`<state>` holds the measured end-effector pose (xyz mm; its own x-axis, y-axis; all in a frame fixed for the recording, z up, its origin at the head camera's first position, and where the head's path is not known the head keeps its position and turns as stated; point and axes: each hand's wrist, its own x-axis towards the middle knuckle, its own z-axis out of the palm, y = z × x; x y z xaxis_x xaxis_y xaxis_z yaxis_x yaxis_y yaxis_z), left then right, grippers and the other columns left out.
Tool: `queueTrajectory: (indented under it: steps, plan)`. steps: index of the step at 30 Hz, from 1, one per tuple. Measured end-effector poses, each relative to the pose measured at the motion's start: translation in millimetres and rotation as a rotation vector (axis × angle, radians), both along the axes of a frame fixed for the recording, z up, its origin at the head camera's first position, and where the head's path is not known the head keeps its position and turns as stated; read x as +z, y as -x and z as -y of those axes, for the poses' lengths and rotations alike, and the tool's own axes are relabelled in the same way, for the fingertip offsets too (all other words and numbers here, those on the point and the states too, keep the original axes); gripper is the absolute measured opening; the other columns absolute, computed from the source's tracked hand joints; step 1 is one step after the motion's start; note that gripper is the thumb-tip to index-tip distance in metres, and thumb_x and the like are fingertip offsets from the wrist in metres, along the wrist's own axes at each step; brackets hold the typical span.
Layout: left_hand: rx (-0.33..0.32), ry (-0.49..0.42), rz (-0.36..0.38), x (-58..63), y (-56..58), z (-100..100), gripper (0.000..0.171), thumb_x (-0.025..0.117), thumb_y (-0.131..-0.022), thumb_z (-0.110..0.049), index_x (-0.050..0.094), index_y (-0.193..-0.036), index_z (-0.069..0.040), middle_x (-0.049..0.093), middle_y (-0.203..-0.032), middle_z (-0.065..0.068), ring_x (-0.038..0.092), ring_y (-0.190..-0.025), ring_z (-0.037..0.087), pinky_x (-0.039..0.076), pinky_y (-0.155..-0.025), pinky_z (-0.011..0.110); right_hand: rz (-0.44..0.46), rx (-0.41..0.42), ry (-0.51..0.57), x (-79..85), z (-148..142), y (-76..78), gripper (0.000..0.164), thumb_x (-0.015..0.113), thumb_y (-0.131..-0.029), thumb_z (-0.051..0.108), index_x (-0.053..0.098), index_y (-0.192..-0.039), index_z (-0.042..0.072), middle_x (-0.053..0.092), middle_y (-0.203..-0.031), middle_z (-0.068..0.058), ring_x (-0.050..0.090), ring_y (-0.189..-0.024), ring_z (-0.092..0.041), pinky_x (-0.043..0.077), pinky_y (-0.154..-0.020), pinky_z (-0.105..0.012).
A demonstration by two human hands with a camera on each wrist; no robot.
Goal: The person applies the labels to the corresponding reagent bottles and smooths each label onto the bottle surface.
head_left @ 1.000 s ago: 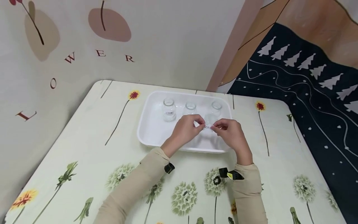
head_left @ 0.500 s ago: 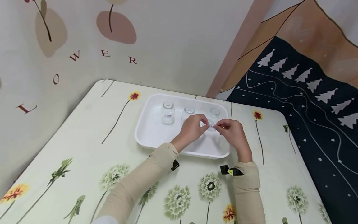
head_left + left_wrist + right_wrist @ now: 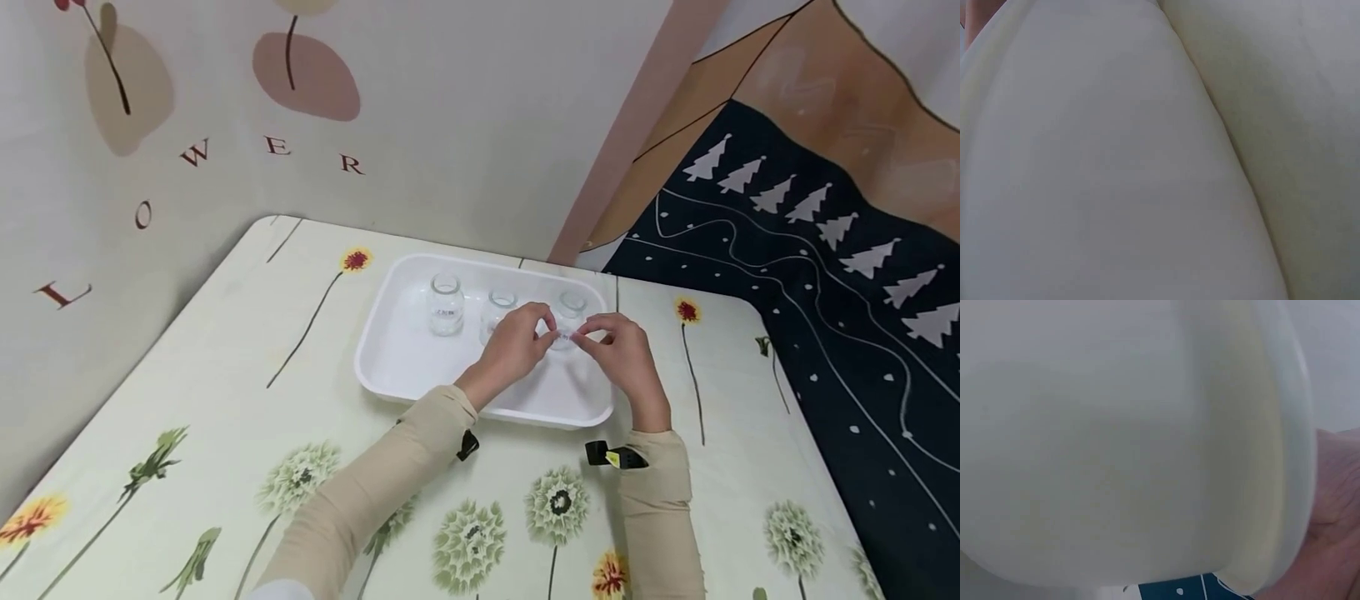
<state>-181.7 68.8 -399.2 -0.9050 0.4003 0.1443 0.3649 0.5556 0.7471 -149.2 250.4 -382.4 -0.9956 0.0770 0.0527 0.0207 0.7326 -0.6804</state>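
Note:
Three clear glass bottles without caps stand in a row in a white tray (image 3: 420, 395). The left bottle (image 3: 446, 302) bears a small label with dark print; my left hand partly covers the middle bottle (image 3: 502, 300). In front of the right bottle (image 3: 572, 303), a small printed label (image 3: 566, 336) is stretched between both hands. My left hand (image 3: 516, 340) pinches its left end between thumb and finger, and my right hand (image 3: 621, 348) pinches the right end. The label overlaps the bottle's lower body in the head view. At the right wrist view's edge, part of my hand (image 3: 1335, 506) shows beyond the tray.
A flower-printed cloth (image 3: 330, 517) covers the table under the tray. Behind stands a pale wall hanging (image 3: 450, 125) with lettering, and a dark tree-patterned cloth (image 3: 810, 283) lies at the right. The tray's wall (image 3: 1110, 162) fills much of the left wrist view.
Both hands have carried the label up to the right bottle, so it now overlaps the glass. Since half a second ago they have hardly moved. The head view has shifted slightly.

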Motion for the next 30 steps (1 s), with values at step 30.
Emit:
queueTrajectory:
  steps: [30]
  plan:
    - [-0.065, -0.028, 0.002, -5.3, 3.6, -0.9, 0.004, 0.066, -0.101, -0.005, 0.062, -0.101, -0.004, 0.066, -0.112, 0.011, 0.062, -0.084, 0.019, 0.049, -0.07, 0.024, 0.06, -0.035, -0.01, -4.5, 4.7, -2.6, 0.016, 0.074, -0.098, 0.02, 0.078, -0.107, 0.006, 0.074, -0.103, -0.016, 0.065, -0.079, -0.025, 0.05, -0.067, -0.03]
